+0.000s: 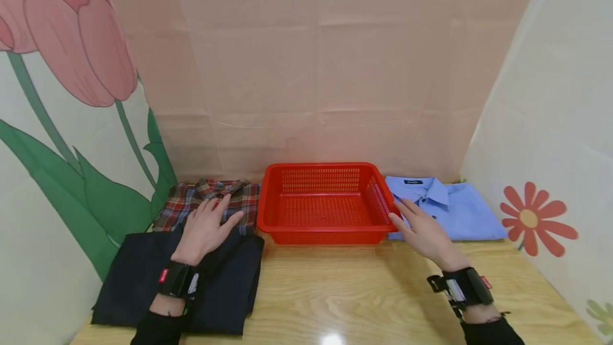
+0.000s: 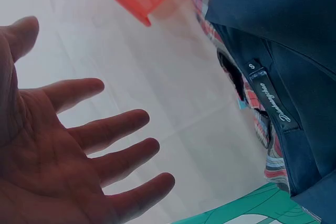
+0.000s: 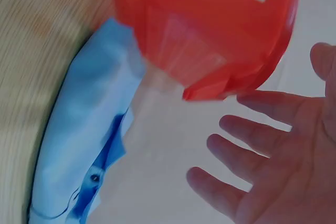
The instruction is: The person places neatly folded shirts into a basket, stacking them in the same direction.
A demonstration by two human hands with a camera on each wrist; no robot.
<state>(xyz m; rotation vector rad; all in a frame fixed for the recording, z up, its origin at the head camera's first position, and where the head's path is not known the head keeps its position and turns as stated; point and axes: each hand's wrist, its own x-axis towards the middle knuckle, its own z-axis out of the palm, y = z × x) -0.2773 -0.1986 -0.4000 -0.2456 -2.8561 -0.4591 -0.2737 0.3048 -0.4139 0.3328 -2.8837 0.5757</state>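
Observation:
A red perforated basket (image 1: 325, 233) stands empty at the middle back of the wooden table. Left of it a folded plaid shirt (image 1: 191, 204) lies behind a folded dark navy garment (image 1: 139, 276). My left hand (image 1: 206, 228) hovers over these two with fingers spread, holding nothing; the left wrist view shows its open palm (image 2: 63, 145) beside the navy garment's label (image 2: 273, 103). My right hand (image 1: 421, 230) is flat and open next to the basket's right corner (image 3: 210, 40), above the folded light blue shirt (image 1: 460, 212), whose collar shows as (image 3: 89, 145).
Paper walls close in the table: a tulip picture on the left (image 1: 72, 121), a flower picture on the right (image 1: 531, 220), a plain pink sheet behind. Bare wooden tabletop (image 1: 345, 297) lies in front of the basket.

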